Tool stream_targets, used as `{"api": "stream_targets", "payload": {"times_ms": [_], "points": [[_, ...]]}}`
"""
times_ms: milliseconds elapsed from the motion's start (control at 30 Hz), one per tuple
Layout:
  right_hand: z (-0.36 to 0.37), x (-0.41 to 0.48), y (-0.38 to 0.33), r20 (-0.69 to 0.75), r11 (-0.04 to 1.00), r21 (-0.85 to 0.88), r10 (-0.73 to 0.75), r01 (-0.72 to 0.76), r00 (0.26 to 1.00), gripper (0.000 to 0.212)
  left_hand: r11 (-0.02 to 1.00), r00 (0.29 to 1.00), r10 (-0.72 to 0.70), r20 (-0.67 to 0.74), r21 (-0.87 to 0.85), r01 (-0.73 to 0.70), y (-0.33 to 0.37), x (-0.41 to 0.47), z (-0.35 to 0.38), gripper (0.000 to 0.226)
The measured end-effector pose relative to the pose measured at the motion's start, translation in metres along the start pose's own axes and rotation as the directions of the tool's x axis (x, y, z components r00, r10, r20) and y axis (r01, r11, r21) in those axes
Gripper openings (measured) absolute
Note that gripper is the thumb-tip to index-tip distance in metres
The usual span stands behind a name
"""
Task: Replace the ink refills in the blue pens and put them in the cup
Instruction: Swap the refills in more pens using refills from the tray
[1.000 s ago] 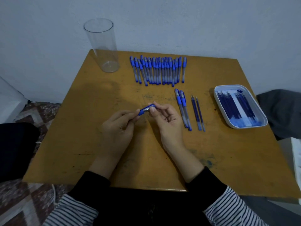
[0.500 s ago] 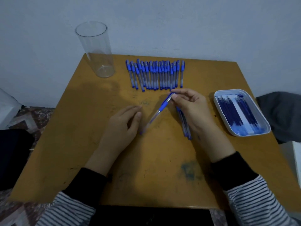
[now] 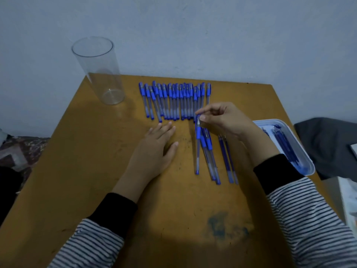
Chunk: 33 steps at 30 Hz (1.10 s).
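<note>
The right hand (image 3: 224, 120) pinches a blue pen (image 3: 197, 151) by its cap end, at three o'clock from the left hand (image 3: 154, 151), which lies flat with straight fingers. The pen looks light, stiff and smooth, so I think a grip at mid-barrel is safer. The cup (image 3: 100, 74) stands at ten o'clock.

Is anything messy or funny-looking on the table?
Yes. A dark bluish smudge stains the yellow-brown wooden table near its front edge; it looks like rubbed-in ink. Also, the few blue capped pens by the right hand lie crossed over each other, unlike the tidy row of blue pens at the back.
</note>
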State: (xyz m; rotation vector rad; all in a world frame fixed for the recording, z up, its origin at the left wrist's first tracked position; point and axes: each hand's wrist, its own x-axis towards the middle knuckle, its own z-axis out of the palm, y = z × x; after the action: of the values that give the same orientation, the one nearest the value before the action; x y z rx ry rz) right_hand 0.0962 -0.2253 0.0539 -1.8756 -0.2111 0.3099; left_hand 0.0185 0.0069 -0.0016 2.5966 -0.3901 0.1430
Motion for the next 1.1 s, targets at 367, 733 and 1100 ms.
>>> {"api": "stream_targets", "payload": {"times_ms": [367,733,1100], "points": [[-0.004,0.018,-0.008,0.186,0.965,-0.260,0.016,0.034,0.982,0.013,1.000,1.000,-0.001,0.022,0.015,0.001,0.000,0.002,0.000,0.055],[-0.003,0.021,-0.004,0.230,0.935,-0.353,0.052,0.034,0.972,0.013,1.000,0.999,-0.019,0.026,-0.004,0.019,0.001,0.003,0.000,0.055],[-0.001,0.011,-0.008,0.119,0.910,-0.411,0.000,0.049,0.993,0.015,0.996,0.999,-0.030,-0.013,-0.088,0.029,0.000,0.005,-0.004,0.051]]}}
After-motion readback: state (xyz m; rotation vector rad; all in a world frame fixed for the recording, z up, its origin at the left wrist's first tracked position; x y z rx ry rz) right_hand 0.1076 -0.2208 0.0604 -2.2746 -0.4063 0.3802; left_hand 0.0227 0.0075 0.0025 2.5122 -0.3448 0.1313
